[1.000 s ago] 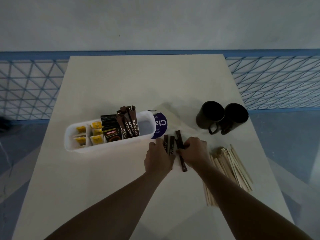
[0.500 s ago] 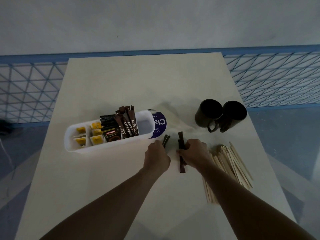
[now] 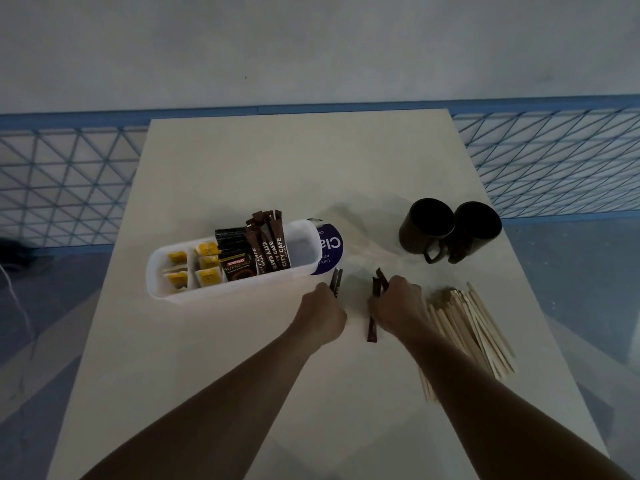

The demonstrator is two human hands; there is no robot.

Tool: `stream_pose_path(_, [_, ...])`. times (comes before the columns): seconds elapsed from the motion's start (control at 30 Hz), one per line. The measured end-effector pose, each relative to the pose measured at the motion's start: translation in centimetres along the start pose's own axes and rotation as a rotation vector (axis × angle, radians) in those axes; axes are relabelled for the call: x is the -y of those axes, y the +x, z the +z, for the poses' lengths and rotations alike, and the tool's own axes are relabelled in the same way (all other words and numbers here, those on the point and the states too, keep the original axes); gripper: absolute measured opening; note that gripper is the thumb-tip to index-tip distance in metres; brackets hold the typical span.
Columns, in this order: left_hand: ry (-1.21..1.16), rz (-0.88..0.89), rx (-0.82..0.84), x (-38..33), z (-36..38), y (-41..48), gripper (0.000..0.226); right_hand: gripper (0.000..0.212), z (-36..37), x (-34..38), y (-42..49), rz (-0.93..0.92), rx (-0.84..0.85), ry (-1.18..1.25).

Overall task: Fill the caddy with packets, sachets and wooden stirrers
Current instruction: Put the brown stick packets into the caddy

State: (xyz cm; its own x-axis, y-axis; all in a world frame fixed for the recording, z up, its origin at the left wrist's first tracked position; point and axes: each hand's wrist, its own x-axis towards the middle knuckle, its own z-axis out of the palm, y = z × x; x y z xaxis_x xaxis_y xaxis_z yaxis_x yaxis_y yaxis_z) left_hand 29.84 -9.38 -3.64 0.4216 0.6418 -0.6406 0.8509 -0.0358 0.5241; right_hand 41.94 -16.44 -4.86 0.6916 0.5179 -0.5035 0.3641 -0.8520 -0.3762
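A white plastic caddy (image 3: 242,289) lies on the table's left half, holding yellow packets (image 3: 207,268), a black Kopiko packet (image 3: 235,263) and upright brown stick sachets (image 3: 272,244); its right compartment looks bare. My left hand (image 3: 322,315) grips brown stick sachets (image 3: 335,280) just right of the caddy. My right hand (image 3: 398,306) pinches other brown sachets (image 3: 375,299); one lower end reaches down to the table. A heap of wooden stirrers (image 3: 467,330) lies right of my right hand.
Two dark mugs (image 3: 448,230) stand side by side at the right rear. A clear plastic bag with a purple round label (image 3: 330,251) lies behind the caddy's right end. The pale table (image 3: 277,168) ends close to the stirrers on the right.
My hands have drawn apart, splitting the sachets: the left took some toward the caddy, the right keeps the others. The view shifted slightly.
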Motion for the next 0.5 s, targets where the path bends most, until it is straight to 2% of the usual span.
stream_pose_path(0.13, [-0.126, 0.042, 0.054, 0.6, -0.9, -0.5, 0.027, 0.030, 0.7, 1.0, -0.8, -0.002, -0.006, -0.059])
stream_pose_path(0.27, [-0.335, 0.060, 0.121, 0.9, -2.6, -1.0, 0.015, 0.032, 1.1, 1.9, -1.2, 0.039, 0.073, -0.105])
stream_pose_path(0.5, [-0.478, 0.163, 0.009, 1.2, -7.1, -1.6, 0.015, 0.023, 0.4, 6.2, -2.5, -0.028, 0.231, 0.079])
